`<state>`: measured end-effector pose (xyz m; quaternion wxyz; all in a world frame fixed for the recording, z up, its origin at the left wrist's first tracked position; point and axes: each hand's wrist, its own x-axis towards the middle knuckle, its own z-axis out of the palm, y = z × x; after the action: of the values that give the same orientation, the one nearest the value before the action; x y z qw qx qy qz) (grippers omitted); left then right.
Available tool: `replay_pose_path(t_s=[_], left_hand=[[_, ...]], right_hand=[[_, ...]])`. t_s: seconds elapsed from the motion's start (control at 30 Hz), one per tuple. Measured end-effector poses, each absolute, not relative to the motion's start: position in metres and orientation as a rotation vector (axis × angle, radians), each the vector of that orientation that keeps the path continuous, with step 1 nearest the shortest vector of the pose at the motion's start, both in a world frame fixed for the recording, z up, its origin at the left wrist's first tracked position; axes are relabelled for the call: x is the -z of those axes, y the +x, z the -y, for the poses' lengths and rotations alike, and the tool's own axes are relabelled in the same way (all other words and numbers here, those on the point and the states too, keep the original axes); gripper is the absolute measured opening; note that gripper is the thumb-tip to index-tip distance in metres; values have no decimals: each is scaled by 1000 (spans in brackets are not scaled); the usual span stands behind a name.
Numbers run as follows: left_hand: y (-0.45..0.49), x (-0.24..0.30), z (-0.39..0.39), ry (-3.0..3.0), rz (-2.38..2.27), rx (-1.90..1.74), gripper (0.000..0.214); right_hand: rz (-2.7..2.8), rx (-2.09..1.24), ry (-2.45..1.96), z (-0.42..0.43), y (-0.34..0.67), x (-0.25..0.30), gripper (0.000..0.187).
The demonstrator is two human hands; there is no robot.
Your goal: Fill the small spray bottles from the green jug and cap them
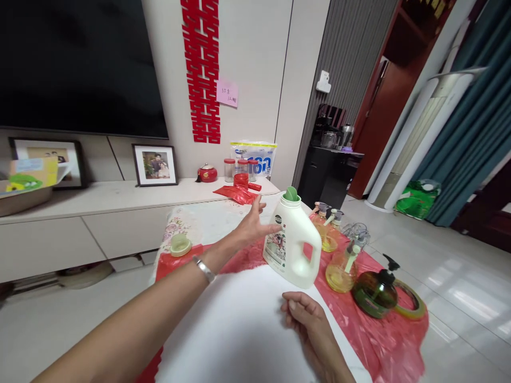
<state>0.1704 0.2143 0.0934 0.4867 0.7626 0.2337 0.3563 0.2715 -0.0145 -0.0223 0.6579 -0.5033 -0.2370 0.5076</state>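
A white detergent jug (pixel 293 239) with a green spout cap stands tilted on a white sheet (pixel 239 324) that lies over the red plastic table cover (pixel 379 340). My left hand (pixel 251 226), with a silver bracelet on the wrist, reaches forward with fingers stretched out; the fingertips touch the jug's left side near its label. My right hand (pixel 307 319) rests on the white sheet just below the jug, fingers curled in, with nothing visible in them. A pale green cap (pixel 180 244) lies on the table to the left.
Right of the jug stand two clear pump bottles of yellow liquid (pixel 340 268), a dark green pump bottle (pixel 375 291) and a tape roll (pixel 411 303). Behind are a low white cabinet (pixel 99 213) with photo frames, red jars and a large dark TV screen (pixel 80 64).
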Motion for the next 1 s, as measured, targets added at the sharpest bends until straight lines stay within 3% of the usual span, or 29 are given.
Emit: replay_pose_path(t_s=[0.17, 0.43, 1.0], left_hand=[[202, -118, -226, 1766, -430, -797, 149], [208, -107, -215, 1718, -423, -846, 145], [108, -24, -143, 1753, -853, -712, 95]], right_hand=[[463, -999, -1124, 19, 287, 20, 46], [370, -889, -1104, 25, 303, 20, 46], [391, -908, -1124, 26, 292, 24, 48]])
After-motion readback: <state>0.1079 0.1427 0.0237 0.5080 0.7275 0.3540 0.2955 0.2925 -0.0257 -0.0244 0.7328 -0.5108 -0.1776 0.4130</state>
